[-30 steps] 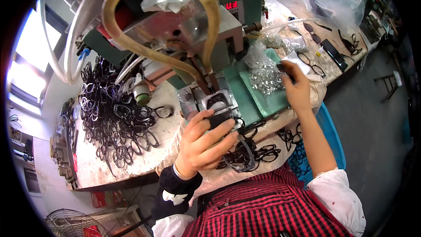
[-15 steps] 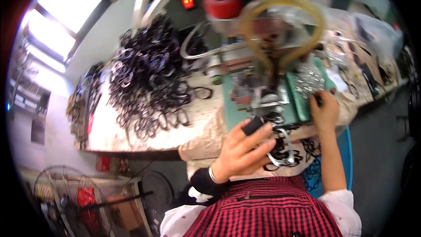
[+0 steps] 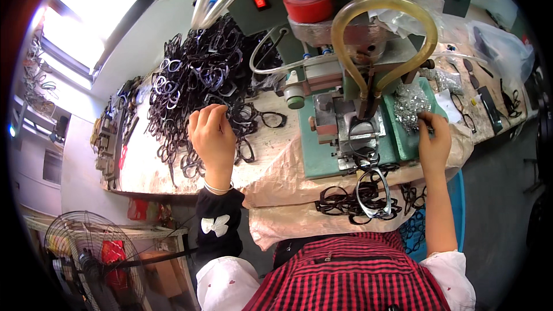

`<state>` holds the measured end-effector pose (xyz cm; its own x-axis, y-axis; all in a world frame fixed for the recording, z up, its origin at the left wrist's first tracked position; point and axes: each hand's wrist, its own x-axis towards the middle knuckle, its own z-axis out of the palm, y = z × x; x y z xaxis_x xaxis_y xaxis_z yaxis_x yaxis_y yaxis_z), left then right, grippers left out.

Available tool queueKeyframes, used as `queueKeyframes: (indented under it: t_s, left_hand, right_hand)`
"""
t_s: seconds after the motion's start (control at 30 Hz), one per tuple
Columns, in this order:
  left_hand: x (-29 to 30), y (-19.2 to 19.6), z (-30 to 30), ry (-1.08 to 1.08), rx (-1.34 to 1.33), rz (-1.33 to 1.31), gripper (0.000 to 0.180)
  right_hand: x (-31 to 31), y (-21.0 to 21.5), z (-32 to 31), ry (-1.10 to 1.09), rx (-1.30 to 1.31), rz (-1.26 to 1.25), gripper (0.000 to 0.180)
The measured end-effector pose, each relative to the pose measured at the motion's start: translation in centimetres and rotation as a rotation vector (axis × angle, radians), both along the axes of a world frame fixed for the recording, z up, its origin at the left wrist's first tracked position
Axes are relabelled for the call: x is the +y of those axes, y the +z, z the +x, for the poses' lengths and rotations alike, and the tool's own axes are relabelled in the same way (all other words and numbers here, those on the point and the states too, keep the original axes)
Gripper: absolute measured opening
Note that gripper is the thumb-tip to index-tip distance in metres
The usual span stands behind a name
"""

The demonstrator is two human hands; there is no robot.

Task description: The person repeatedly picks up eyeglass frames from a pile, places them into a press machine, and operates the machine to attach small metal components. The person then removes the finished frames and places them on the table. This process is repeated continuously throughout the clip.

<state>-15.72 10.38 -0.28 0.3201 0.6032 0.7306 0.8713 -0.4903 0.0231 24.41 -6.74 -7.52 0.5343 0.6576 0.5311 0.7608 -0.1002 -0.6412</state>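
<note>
My left hand [image 3: 213, 137] is over the near part of a large heap of dark eyeglass frames [image 3: 199, 72]. Its fingers are bent and close together, with the tips turned out of sight, so what they hold, if anything, is hidden. My right hand [image 3: 433, 141] dips into a green tray [image 3: 409, 148] at its near right side. There the fingertips pinch together at a pile of tiny shiny metal pieces [image 3: 410, 106]; any piece between them is too small to make out. Between the hands, a pale, glossy eyeglass frame [image 3: 373, 193] hangs at the front of the machine's metal fixture [image 3: 345, 147].
A yellowish hose [image 3: 426, 17] loops over the fixture beneath a red-collared press column [image 3: 308, 8]. More dark frames [image 3: 340, 201] lie on brown paper near my lap. A blue bin [image 3: 456, 201] stands at the right. Loose glasses and plastic bags cover the bench's right end.
My left hand has moved left from the fixture to the heap of frames; the dark block by its fingers no longer shows. My right hand stays at the tray.
</note>
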Motion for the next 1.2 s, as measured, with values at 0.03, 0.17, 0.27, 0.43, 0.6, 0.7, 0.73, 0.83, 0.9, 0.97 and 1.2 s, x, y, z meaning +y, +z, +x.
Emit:
queueKeyframes:
  t_s: [0.03, 0.17, 0.27, 0.43, 0.6, 0.7, 0.73, 0.83, 0.9, 0.97, 1.2]
  left_hand:
    - [0.5, -0.2, 0.4, 0.069, 0.036, 0.026, 0.02]
    - [5.0, -3.5, -1.7, 0.209, 0.258, -0.002, 0.035]
    - [7.6, -5.7, -3.8, 0.064, 0.292, -0.253, 0.042]
    - [8.5, 0.0, -0.5, -0.045, -0.121, -0.326, 0.029]
    - [6.7, 3.3, 0.4, -0.055, -0.324, -1.408, 0.007]
    - [5.6, 1.2, -0.5, -0.073, -0.493, -1.619, 0.011]
    - [5.4, 1.0, -1.2, -0.151, -0.626, -1.645, 0.012]
    - [5.2, 3.2, -1.0, -0.353, -1.085, -1.652, 0.017]
    - [5.2, 5.2, -1.1, -0.395, -1.005, -1.733, 0.019]
    - [3.7, 7.5, 0.6, -0.353, -1.067, -1.507, 0.017]
    - [0.5, 5.0, 1.8, -0.467, -0.374, -0.211, 0.015]
  right_hand:
    - [-0.8, -0.2, 0.1, -0.029, -0.018, -0.003, 0.012]
    - [-5.1, 0.0, 0.9, -0.115, -0.011, -0.036, 0.013]
    - [-5.4, 1.2, 0.8, -0.028, 0.056, 0.053, 0.012]
    - [-1.5, 6.7, -2.8, 0.328, 0.17, 0.089, 0.017]
    - [3.5, 7.0, -6.9, 0.457, 0.608, 0.244, 0.035]
    - [3.7, 6.9, -7.9, 0.487, 0.813, 0.275, 0.043]
    - [3.7, 6.8, -8.3, 0.493, 0.879, 0.288, 0.046]
    - [3.8, 7.3, -8.8, 0.6, 1.005, 0.27, 0.049]
    - [3.6, 7.9, -9.4, 0.623, 1.141, 0.243, 0.048]
    - [3.4, 7.9, -9.7, 0.58, 1.162, 0.262, 0.047]
    - [-0.3, 7.3, -6.1, 0.483, 0.499, 0.136, 0.036]
